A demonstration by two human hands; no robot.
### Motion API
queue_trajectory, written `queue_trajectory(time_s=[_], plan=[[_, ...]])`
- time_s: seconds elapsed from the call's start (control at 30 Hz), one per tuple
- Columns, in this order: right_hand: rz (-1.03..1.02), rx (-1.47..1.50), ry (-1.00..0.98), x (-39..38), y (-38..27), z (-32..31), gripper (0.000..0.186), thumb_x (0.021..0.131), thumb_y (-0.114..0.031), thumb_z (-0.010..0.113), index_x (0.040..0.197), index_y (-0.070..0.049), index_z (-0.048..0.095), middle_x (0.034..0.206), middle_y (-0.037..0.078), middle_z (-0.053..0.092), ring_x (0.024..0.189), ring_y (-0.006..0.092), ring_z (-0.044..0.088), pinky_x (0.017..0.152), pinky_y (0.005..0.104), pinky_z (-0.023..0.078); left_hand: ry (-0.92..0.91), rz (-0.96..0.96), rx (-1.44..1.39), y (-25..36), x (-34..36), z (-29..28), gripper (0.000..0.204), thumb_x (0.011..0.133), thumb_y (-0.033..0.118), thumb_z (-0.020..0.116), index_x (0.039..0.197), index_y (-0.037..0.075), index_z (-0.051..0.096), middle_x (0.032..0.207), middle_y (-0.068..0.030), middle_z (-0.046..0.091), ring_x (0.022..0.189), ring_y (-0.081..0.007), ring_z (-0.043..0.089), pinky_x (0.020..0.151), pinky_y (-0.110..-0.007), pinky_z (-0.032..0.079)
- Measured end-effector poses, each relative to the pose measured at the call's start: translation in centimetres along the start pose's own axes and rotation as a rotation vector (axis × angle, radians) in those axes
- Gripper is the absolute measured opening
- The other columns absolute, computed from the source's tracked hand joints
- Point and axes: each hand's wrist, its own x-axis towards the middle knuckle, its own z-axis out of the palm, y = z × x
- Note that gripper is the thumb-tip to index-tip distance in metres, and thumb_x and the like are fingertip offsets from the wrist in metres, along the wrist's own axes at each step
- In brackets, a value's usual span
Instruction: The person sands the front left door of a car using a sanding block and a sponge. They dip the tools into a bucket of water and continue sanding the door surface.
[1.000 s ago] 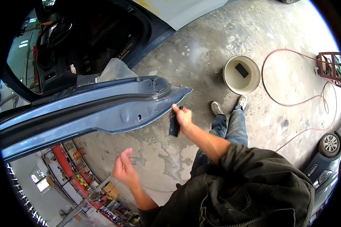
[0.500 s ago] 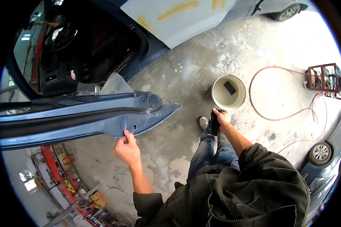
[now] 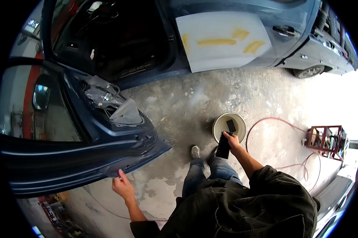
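A dark blue car door stands swung open at the left. My left hand is at its lower edge, thumb laid on the rim and the other fingers curled, partly hidden. In my right hand is a black, flat, rectangular sanding block, held by one end with the thumb on top. It hangs over the near rim of a pale round bucket. Inside that bucket lies another dark rectangular block.
Crumpled clear plastic sheeting hangs on the door. Beyond is the car's body with a grey panel bearing yellowish patches. A red hose curls over the concrete floor toward a dark red rack. Another car stands at right.
My view has turned, bringing more of the grey panel and the door's window into sight. My left hand stays at the door's edge; my right hand still holds the sanding block near the bucket.
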Motion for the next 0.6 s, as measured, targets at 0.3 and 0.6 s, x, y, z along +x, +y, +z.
queue_trajectory(time_s=[0.3,0.6], plan=[[-0.096,-0.152,0.003,0.1,-3.9,-0.8,0.036,0.089,-0.031,0.074,0.102,0.001,0.068,0.089,0.007,0.07,0.076,0.0196,0.067,0.071,0.0353,0.052,-0.086,-0.3,0.234,-8.6,-2.3,-6.7,0.036,0.102,0.03,0.054,0.09,-0.001,0.068,0.072,-0.0147,0.068,0.061,-0.0264,0.067,0.058,-0.039,0.05],[-0.184,-0.057,-0.044,2.0,-2.7,-1.6,0.035,0.088,-0.026,0.075,0.109,0.001,0.068,0.097,0.007,0.071,0.084,0.019,0.067,0.077,0.0336,0.052,-0.065,-0.517,0.442,-20.5,-2.2,-11.1,0.041,0.101,0.035,0.055,0.087,0.001,0.071,0.076,-0.0137,0.07,0.066,-0.0285,0.068,0.059,-0.037,0.053]])
